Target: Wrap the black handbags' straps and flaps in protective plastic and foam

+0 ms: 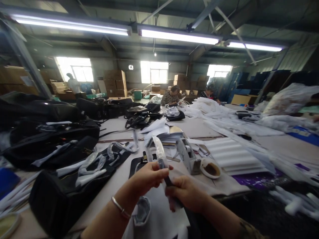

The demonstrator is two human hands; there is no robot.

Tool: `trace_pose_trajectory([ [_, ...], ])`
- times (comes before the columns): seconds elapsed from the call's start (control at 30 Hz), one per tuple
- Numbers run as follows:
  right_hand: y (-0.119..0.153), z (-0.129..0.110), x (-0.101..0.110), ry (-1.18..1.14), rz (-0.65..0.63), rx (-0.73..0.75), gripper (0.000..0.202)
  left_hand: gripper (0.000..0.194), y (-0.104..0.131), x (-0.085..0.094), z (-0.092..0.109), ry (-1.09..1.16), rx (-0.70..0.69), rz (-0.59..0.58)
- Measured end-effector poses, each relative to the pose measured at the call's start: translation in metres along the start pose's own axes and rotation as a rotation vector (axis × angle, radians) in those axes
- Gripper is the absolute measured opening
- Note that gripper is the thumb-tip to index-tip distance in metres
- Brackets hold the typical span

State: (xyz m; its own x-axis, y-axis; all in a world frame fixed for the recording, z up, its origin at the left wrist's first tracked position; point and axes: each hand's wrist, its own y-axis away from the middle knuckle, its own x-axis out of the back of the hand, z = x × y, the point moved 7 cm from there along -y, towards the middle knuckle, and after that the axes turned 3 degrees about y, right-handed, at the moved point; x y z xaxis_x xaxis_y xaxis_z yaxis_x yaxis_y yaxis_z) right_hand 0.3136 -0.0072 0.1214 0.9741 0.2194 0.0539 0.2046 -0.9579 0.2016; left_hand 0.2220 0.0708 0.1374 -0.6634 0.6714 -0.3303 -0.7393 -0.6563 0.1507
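My left hand (pixel 149 174), with a silver bangle on the wrist, pinches a dark strap (pixel 162 162) wrapped in clear plastic. Lower down the same strap, my right hand (pixel 185 192) has its fingers closed round it. The upper part of the strap curves up and away from me, its plastic shining. Behind my left hand lies a black piece with a metal buckle (pixel 144 157), partly hidden by the hand. Under my wrists are white sheets (pixel 164 212) and a looped, plastic-wrapped piece (pixel 142 209).
Black bags (pixel 62 189) with wrapped handles crowd the left. Ahead stand a grey tape dispenser (pixel 187 156), a bowl of brown stuff (pixel 210 168) and stacked papers (pixel 170 135). White foam sheets (pixel 233 154) lie to the right. A person (pixel 170 96) works across the table.
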Motion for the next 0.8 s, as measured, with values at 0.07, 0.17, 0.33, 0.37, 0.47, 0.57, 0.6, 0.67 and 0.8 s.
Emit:
trace_pose_trajectory([
  [0.07,-0.01,-0.003,-0.002,0.082,-0.011,0.041,0.022,0.045,0.009,0.003,-0.001,-0.039,-0.016,0.032],
  [0.17,-0.023,-0.001,0.007,0.251,0.049,0.152,0.027,0.034,0.018,0.018,0.009,-0.136,-0.093,0.173],
  [0.33,-0.028,-0.007,0.022,0.549,0.178,0.383,0.029,0.031,0.029,0.024,0.004,-0.106,-0.193,0.312],
  [0.37,-0.026,-0.01,0.023,0.587,0.193,0.419,0.028,0.032,0.03,0.022,0.0,-0.057,-0.203,0.329],
  [0.47,-0.01,-0.024,0.032,0.646,0.358,0.549,0.021,0.035,0.036,0.022,-0.011,0.07,-0.257,0.424],
  [0.57,0.006,-0.023,0.043,0.501,0.553,0.494,0.029,0.034,0.046,0.026,-0.014,0.055,-0.345,0.526],
  [0.6,0.006,-0.015,0.043,0.381,0.533,0.396,0.033,0.032,0.049,0.026,-0.013,0.007,-0.373,0.54],
  [0.67,-0.002,0.008,0.033,0.071,0.384,0.15,0.049,0.027,0.054,0.022,-0.014,-0.128,-0.403,0.52],
  [0.8,-0.019,0.025,0.012,-0.321,0.228,-0.055,0.045,0.02,0.057,0.01,-0.021,-0.338,-0.417,0.405],
])
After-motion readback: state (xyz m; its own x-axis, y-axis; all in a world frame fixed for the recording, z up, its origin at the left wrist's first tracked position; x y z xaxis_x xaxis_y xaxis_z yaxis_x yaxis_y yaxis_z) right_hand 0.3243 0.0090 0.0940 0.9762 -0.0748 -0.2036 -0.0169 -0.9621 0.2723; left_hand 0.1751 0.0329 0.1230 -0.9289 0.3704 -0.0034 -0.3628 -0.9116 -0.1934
